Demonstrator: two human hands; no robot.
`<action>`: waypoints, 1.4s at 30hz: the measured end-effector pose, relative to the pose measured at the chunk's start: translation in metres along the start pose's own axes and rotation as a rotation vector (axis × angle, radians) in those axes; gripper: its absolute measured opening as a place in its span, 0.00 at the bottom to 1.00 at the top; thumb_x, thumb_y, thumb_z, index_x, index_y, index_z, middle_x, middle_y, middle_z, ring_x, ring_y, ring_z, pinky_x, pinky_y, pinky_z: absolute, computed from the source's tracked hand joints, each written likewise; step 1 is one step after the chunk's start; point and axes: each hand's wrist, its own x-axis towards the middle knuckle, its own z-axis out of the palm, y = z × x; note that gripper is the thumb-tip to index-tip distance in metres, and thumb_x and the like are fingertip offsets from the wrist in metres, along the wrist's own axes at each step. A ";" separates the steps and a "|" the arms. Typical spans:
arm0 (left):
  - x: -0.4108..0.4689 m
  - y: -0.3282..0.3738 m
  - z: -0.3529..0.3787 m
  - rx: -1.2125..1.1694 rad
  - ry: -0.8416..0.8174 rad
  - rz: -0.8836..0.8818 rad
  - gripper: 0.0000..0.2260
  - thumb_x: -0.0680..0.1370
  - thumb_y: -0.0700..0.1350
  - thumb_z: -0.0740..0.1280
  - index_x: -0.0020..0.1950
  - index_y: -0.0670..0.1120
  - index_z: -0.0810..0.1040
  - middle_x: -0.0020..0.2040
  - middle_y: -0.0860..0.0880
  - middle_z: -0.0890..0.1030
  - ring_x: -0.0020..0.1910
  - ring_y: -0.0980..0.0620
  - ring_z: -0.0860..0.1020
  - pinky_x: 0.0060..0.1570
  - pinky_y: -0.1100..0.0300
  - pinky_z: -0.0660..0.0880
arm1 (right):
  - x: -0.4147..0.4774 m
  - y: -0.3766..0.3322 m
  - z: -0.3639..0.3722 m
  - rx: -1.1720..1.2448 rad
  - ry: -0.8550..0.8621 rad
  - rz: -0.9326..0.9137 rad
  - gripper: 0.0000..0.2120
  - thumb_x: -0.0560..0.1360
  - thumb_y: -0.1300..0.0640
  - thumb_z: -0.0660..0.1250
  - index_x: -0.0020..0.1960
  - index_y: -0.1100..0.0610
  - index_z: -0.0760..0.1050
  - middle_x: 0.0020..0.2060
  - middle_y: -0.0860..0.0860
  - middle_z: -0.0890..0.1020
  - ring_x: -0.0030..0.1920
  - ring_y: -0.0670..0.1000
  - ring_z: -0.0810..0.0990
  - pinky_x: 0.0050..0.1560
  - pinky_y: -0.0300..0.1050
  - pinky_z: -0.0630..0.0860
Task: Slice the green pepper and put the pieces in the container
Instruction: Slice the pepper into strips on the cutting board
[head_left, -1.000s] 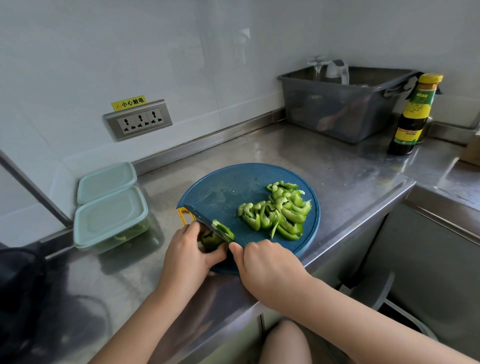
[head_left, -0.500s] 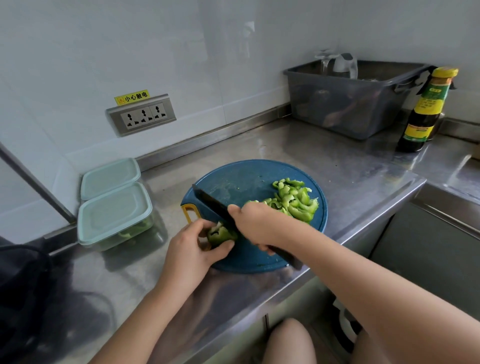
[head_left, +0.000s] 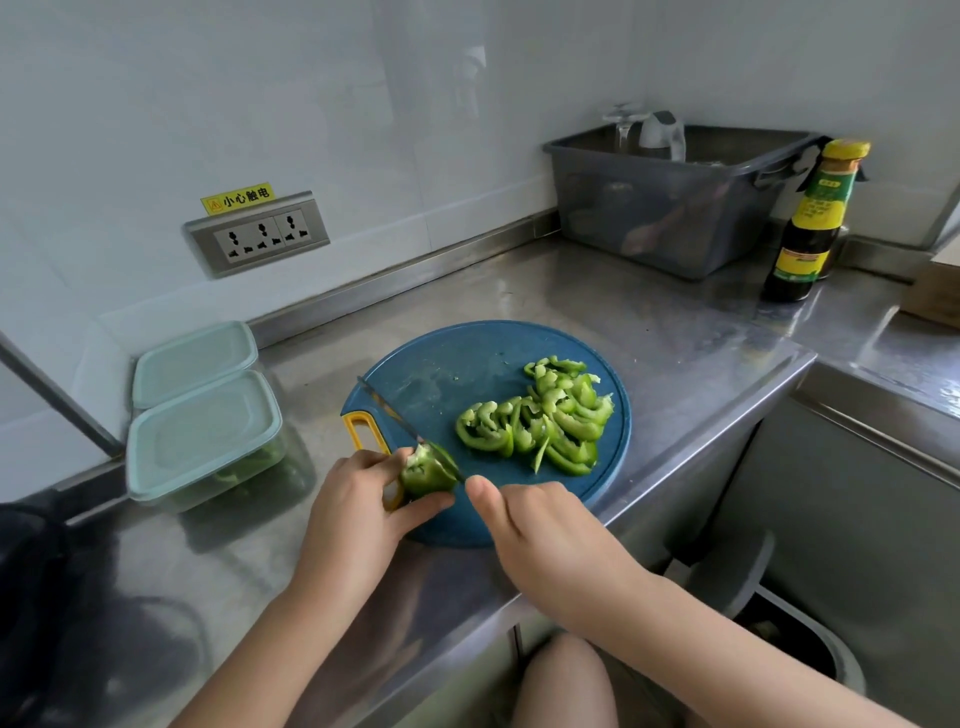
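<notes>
The left hand has its grip clamped on the last stub of green pepper, thumb on the near side and fingers on the far side. The stub sits at the 7 o'clock edge of the blue cutting board, by its yellow handle. The right hand has its grip closed on the knife; the handle is hidden under the hand, and the blade lies against the stub's right flank.

To do this cut well, the left fingertips should curl back from the blade, since little pepper is left to hold. The stub should be pressed flat so it cannot roll, and the stroke should draw straight down and back.

The blade's long axis runs from 5 o'clock at the hand to 11 o'clock, tip toward the wall. The stub is too short to show a clear long axis; its pale inside faces up and toward 11 o'clock.

The cut slices are heaped at 3 to 4 o'clock on the board. The container stands lidded on the surface at 9 o'clock, well apart from the board.
</notes>
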 end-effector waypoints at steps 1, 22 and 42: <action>0.000 0.000 -0.001 0.004 -0.005 0.004 0.38 0.58 0.72 0.60 0.55 0.46 0.82 0.49 0.46 0.80 0.52 0.46 0.75 0.44 0.59 0.64 | -0.001 0.000 0.001 -0.011 0.013 -0.007 0.27 0.80 0.40 0.45 0.30 0.58 0.58 0.26 0.52 0.64 0.33 0.56 0.67 0.38 0.50 0.66; 0.005 -0.005 0.011 0.286 -0.074 0.037 0.26 0.63 0.64 0.58 0.37 0.43 0.82 0.34 0.42 0.76 0.37 0.39 0.74 0.36 0.57 0.68 | -0.003 -0.003 0.012 -0.188 0.058 -0.101 0.23 0.80 0.41 0.43 0.32 0.53 0.56 0.28 0.49 0.64 0.35 0.58 0.67 0.37 0.48 0.65; 0.006 -0.006 0.008 -0.040 0.011 0.034 0.29 0.64 0.66 0.55 0.43 0.44 0.82 0.42 0.46 0.75 0.45 0.50 0.68 0.39 0.73 0.61 | 0.010 -0.012 0.006 -0.364 -0.099 -0.064 0.24 0.82 0.45 0.43 0.32 0.56 0.59 0.29 0.52 0.64 0.27 0.51 0.61 0.26 0.44 0.54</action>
